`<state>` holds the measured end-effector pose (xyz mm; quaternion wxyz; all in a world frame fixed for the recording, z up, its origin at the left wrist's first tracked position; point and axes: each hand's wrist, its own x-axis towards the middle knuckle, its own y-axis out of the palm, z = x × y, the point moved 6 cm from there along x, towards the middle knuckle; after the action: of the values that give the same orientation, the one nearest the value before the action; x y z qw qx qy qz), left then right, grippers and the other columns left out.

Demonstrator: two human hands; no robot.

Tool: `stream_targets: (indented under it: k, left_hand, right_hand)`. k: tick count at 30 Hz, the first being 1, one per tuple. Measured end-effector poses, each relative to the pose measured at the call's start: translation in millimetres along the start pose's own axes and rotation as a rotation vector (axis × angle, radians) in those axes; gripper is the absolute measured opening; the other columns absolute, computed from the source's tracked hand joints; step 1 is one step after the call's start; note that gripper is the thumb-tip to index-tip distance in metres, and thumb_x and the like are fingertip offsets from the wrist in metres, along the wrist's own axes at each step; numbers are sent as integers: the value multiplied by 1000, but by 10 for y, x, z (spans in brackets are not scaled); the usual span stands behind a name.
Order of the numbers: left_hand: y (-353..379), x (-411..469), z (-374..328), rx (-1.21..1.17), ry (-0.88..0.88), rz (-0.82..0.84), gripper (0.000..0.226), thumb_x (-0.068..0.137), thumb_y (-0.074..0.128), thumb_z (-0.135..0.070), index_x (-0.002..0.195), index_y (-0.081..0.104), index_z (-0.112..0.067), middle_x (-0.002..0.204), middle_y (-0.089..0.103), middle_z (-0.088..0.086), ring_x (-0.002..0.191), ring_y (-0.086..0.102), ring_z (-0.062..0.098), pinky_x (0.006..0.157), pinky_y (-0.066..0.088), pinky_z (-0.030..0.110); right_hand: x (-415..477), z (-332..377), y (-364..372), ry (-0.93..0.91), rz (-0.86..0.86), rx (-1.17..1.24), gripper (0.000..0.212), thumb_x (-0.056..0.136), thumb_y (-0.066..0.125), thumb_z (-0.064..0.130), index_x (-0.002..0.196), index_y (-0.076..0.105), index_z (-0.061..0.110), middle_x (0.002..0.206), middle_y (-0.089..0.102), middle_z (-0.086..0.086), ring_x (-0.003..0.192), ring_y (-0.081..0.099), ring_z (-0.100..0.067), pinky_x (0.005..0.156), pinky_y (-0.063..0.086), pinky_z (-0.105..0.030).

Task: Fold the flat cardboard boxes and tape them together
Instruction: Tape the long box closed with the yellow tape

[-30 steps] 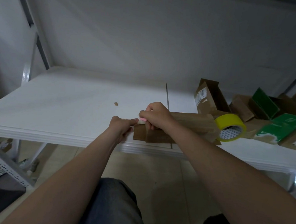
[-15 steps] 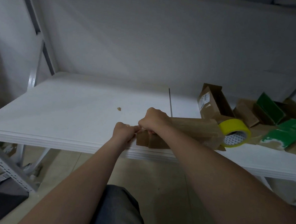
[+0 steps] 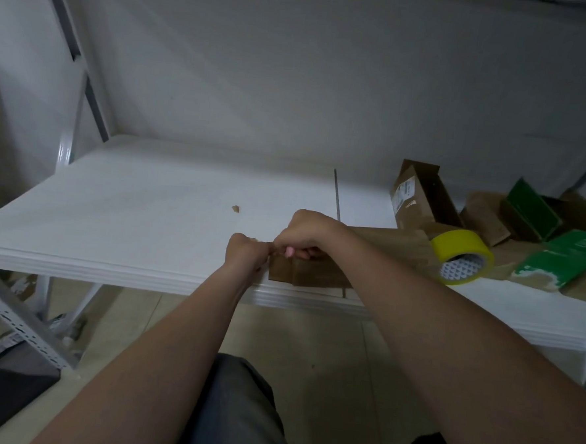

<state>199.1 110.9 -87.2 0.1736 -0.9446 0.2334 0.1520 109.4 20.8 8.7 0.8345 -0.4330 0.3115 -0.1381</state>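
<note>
Table: white table (image 3: 131,212).
Near front edge: brown cardboard box (image 3: 310,276).
Middle: small cardboard scrap (image 3: 235,208).
Right: yellow tape roll (image 3: 463,247), open box (image 3: 418,198), green box (image 3: 563,259).

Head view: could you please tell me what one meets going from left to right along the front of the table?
left hand → right hand → yellow tape roll → flat green box
</note>
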Motion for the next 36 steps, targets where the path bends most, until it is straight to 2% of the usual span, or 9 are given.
stream_targets:
  k: [4,11,14,17,20,25,28,32,36]
  left_hand:
    - [3,-24,12,-27,9,-15,37,83,83,-21,71,51,-7,67,53,9,55,47,18,52,36,26]
    - [-11,-29,39,-6,8,-28,45,80,84,-17,63,43,-9,63,47,10,51,41,18,52,35,28]
    - [-7,-60,19,-2,23,-37,46,80,83,-14,62,40,-10,61,43,7,50,40,17,50,33,27]
    - [-53,-88,15,30,36,-76,44,79,79,-9,62,38,-12,58,40,5,52,38,20,50,31,26]
    - [-186,-55,95,67,46,-153,35,77,69,-9,55,42,-13,53,47,6,55,46,25,58,39,28]
    - [-147,-34,71,-137,38,-33,34,92,65,-23,65,49,-12,62,62,15,58,68,29,67,51,33]
    - [-110,-34,-31,-152,55,6,17,96,55,-18,81,56,-12,95,68,18,87,73,40,91,58,49]
    - [-114,-38,-140,-212,79,-6,27,100,49,-1,86,71,-11,125,50,17,102,66,38,68,64,42]
    - [-179,-125,-154,-324,157,87,27,97,52,7,101,73,-9,101,66,21,74,66,23,63,60,27]
  right_hand:
    - [62,-105,-38,15,-183,195,20,76,54,14,61,65,6,44,59,-4,35,46,-14,53,44,-22]
    - [90,15,16,29,-278,-81,17,75,59,12,58,60,14,51,60,1,53,58,-17,53,38,-22]
    - [127,60,36,35,-241,-124,7,72,63,11,68,60,16,65,60,0,63,57,-20,55,36,-23]
    - [120,79,50,26,-49,-153,16,73,65,11,59,59,16,52,51,0,50,47,-17,53,35,-22]
    - [14,74,59,12,163,-160,25,85,61,11,60,63,11,40,41,0,37,34,-15,47,32,-20]
    - [72,-52,-14,-69,-62,61,23,77,60,15,54,61,12,41,51,-1,35,41,-14,48,35,-20]
    - [81,-104,0,-107,-100,155,23,76,60,18,54,61,12,43,55,-2,36,43,-12,52,37,-23]
    - [43,-164,-34,-112,-120,243,22,79,58,16,58,61,10,41,54,-1,32,42,-9,49,36,-21]
    - [37,-174,-31,-121,-139,263,22,79,57,17,59,63,8,41,55,1,34,44,-8,51,37,-21]
